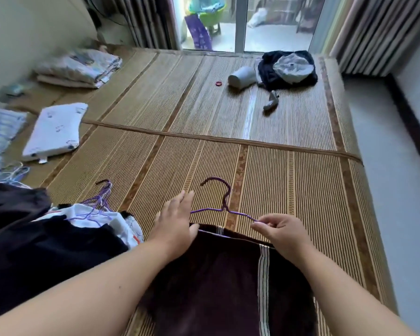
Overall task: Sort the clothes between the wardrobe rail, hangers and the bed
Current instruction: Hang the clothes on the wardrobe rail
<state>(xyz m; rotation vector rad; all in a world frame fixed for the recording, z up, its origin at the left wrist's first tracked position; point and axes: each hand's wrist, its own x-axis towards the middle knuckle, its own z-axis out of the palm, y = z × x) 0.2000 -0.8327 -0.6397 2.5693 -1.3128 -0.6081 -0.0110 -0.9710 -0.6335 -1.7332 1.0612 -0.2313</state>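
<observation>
**Purple hanger at the top edge of a dark garment on the bed**

A dark garment (223, 275) with white side stripes lies flat on the bed (289, 180), near its front edge. A purple hanger (224, 202) lies at its top edge, hook pointing away. The right hand (280, 229) pinches the hanger's right arm. The left hand (177, 224) is released, with straight fingers resting over the hanger's left end and the garment's edge. A pile of clothes (34, 238) and spare hangers (102, 197) lie to the left

Daylight from the glass door (247, 23); edges warped, blurred.
</observation>
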